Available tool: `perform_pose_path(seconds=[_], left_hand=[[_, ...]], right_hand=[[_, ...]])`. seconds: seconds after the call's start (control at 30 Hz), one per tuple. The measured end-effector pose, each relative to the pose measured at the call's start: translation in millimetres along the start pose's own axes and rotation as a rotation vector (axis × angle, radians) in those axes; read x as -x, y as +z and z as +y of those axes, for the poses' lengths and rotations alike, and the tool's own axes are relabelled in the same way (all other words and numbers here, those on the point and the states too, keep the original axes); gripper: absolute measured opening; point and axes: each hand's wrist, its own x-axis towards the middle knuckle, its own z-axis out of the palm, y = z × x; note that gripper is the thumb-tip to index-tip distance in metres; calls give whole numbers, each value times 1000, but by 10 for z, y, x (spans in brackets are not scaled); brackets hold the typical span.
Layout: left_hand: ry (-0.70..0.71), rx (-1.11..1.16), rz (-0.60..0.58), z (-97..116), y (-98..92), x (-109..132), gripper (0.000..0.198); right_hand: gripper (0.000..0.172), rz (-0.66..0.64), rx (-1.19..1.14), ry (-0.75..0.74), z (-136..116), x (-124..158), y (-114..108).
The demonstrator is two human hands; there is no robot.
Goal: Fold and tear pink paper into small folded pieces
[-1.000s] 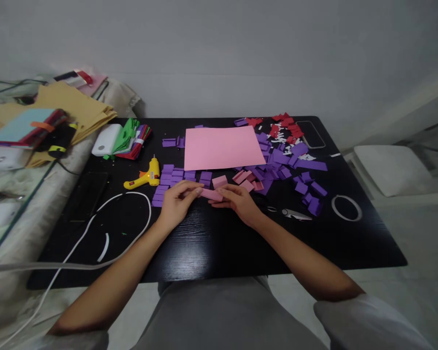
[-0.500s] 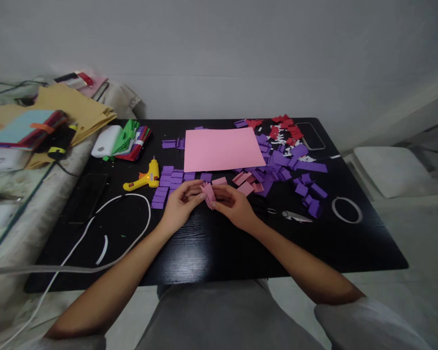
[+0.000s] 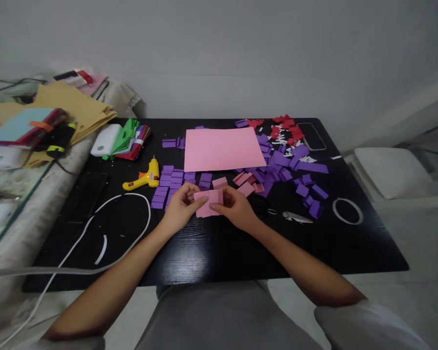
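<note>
A folded piece of pink paper (image 3: 208, 204) is held low over the black table between both hands. My left hand (image 3: 180, 206) pinches its left side, thumb on the near face. At its right side my right hand (image 3: 238, 208) grips it the same way. Beyond the hands lie loose pink folded pieces (image 3: 246, 188) and a large pink sheet (image 3: 222, 148). Purple folded pieces (image 3: 171, 179) sit in rows just past my left hand. The fingertips behind the pink paper are hidden.
A yellow glue gun (image 3: 146, 177) and a looped white cable (image 3: 148, 214) lie left. Scissors (image 3: 295, 217), a roll of tape (image 3: 347, 210), scattered purple pieces (image 3: 277, 163) and red scraps (image 3: 290, 127) are right. Bundled coloured paper (image 3: 129, 141) stands at the back left.
The pink paper was seen narrow and edge-on between my fingers; now its wide face is turned toward me. Both hands stay almost in place.
</note>
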Motion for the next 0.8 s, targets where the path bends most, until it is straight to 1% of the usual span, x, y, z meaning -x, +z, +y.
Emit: perform_pose_path(seconds=[0.17, 0.23, 0.3, 0.37, 0.47, 0.57, 0.67, 0.73, 0.8], left_hand=[[-37, -5, -73, -32, -22, -5, 47], [-28, -56, -109, -51, -58, -22, 45], [9, -148, -130, -62, -95, -37, 38], [69, -314, -131, -58, -120, -37, 29], [208, -604, -140, -17, -126, 17, 19], [356, -802, -145, 31, -104, 150, 19], [434, -953, -157, 27, -77, 339, 30], [459, -1024, -183, -14, -61, 459, 36], [474, -1058, -200, -72, -52, 549, 40]], right_hand=[[39, -22, 7, 52, 27, -8, -27], [43, -34, 33, 66, 51, -10, -39], [46, -23, 101, 49, 65, -4, -40], [46, -1, 233, -13, 59, 15, -25], [39, 27, 542, -201, 13, 69, 13], [28, 17, 831, -391, -49, 159, 45], [20, -68, 959, -473, -76, 281, 49], [20, -139, 992, -502, -62, 361, 40], [25, -203, 1017, -533, -30, 422, 31]])
